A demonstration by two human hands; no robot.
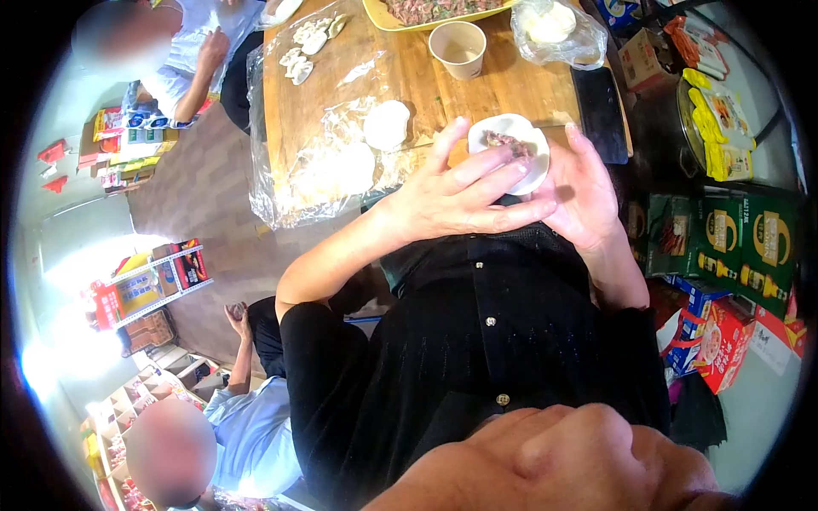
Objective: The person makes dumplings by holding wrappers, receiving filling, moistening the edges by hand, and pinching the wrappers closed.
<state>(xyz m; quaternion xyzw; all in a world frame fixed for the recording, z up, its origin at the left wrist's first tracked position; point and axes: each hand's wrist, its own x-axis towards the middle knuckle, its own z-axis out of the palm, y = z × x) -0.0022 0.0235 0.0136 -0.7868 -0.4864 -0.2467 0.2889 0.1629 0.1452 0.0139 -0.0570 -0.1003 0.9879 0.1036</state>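
Two hands (477,187) (586,194) hold one wrapper (538,158), apparently bearing meat (509,142).

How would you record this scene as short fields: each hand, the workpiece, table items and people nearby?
Left hand: fingers across the wrapper
Right hand: palm visible, at the wrapper's right side
Workpiece: white wrapper, not closed, meat-like filling on top
On table: cup, yellow-rimmed tray, plastic bag, loose wrapper
People: one upper left, one lower left
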